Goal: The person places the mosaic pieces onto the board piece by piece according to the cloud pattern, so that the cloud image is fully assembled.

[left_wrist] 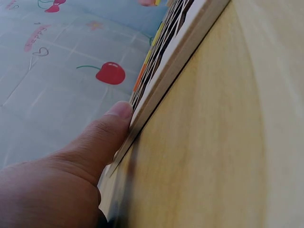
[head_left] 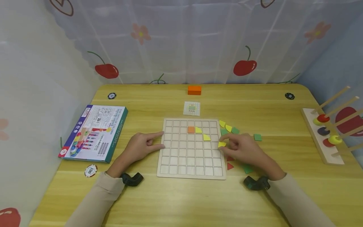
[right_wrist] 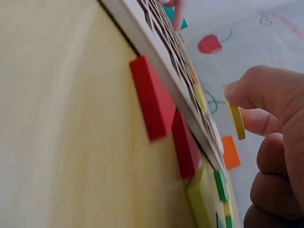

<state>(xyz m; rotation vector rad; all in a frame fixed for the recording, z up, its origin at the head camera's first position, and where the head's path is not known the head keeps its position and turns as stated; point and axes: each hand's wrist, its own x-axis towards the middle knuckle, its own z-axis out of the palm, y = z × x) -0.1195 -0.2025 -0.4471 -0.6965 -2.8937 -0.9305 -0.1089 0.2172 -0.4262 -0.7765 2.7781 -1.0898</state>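
A light wooden grid board lies on the table between the hands. My left hand rests at its left edge, thumb and index finger extended against the side; the left wrist view shows the thumb there. Over the board's right edge, my right hand pinches a yellow quarter-round tile between thumb and index finger, held above the board in the right wrist view. An orange square tile sits in a grid cell, with a yellow tile beside it and another yellow tile diagonally below.
Loose green, yellow and red tiles lie right of the board, partly under my right hand. A pattern card and an orange block are behind it. A boxed set lies left; a bead rack stands right. Round chips lie about.
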